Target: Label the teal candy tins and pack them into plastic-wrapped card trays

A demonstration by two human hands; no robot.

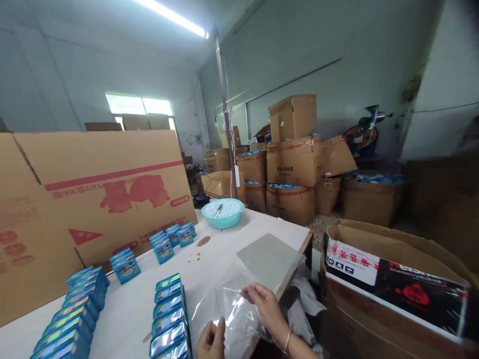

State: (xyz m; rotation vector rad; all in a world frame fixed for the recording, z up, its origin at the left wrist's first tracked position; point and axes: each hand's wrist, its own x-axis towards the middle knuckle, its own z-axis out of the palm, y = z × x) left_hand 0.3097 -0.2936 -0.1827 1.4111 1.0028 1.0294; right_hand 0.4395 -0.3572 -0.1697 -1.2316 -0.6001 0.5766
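A clear plastic bag (pixel 239 316) lies at the table's front edge, between my two hands. My right hand (pixel 264 306), with a bracelet at the wrist, pinches the bag's upper right part. At the bag's lower left, my left hand (pixel 212 339) is closed with the thumb up, its fingers against the film. A row of blue boxes (pixel 170 316) stands just left of my left hand. Beyond the bag, a grey flat sheet (pixel 269 259) lies on the white table (pixel 220 249).
A turquoise basin (pixel 223 219) of small pale pieces sits at the table's far end. More blue boxes (pixel 75 319) stand along a large cardboard carton (pixel 93 184) on the left. An open carton (pixel 392 294) is at the right. Stacked cartons (pixel 292 164) fill the background.
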